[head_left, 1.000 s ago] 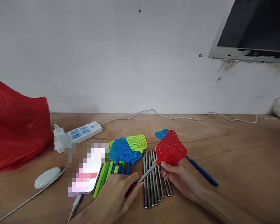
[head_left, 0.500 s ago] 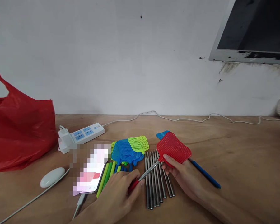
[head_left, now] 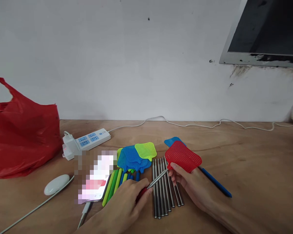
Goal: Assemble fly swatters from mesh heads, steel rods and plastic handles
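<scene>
A red fly swatter head [head_left: 183,157] sits on a thin metal rod [head_left: 158,178] with a red grip. My right hand [head_left: 189,183] pinches the rod just below the red head. My left hand [head_left: 127,203] is closed round the red grip end. Under the rod lies a row of several bare metal rods [head_left: 164,190] on the wooden table [head_left: 254,162]. A blue-handled swatter [head_left: 213,182] lies behind the red head, partly hidden by it. A pile of blue and green swatter heads [head_left: 136,156] and green and blue grips [head_left: 116,183] lies to the left.
A phone [head_left: 95,180] on a cable lies left of the grips. A white power strip [head_left: 86,141] and its cord run along the back. A white oval device [head_left: 56,184] and a red plastic bag [head_left: 21,130] are at left. A dark framed panel [head_left: 266,32] hangs top right.
The red swatter head has tipped down flatter toward the table. Both hands keep their hold and the view has shifted slightly left.
</scene>
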A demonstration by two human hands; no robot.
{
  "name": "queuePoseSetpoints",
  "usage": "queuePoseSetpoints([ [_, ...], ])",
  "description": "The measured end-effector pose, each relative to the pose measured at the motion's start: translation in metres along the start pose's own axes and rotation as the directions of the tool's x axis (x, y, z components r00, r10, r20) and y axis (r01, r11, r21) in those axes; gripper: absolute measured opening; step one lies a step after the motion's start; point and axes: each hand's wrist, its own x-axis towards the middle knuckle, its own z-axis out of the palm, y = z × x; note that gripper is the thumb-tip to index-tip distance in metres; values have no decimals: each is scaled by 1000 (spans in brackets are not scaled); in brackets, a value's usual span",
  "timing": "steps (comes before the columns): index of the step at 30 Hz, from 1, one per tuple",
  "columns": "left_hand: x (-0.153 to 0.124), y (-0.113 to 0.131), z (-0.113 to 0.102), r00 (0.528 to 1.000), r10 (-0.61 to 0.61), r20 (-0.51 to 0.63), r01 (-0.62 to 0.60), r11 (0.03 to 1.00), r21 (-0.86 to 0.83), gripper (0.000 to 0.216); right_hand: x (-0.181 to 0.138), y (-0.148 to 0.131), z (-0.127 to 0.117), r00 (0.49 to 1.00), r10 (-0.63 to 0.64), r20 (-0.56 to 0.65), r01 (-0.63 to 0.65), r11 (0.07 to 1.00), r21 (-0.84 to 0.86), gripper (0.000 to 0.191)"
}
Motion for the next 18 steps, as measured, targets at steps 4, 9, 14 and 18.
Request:
queuePoseSetpoints([
  [4,-2,2,1,1000,27,-17,-27,999,-22,39,-2,3,4,998,52,47,-50,998,-41,36],
  [9,-4,7,0,998,56,-21,-57,997,-48,39,-5,14,2,999,39,15,-38,999,-31,40],
  [14,-2,10,-3,995,92,-32,-95,988,-121,43,-4,12,1,998,-57,-14,55,996,-69,30],
  [18,-2,7,-2,997,48,-53,-55,987,-153,45,4,-2,-4,988,-126,-95,122,992,-41,28],
])
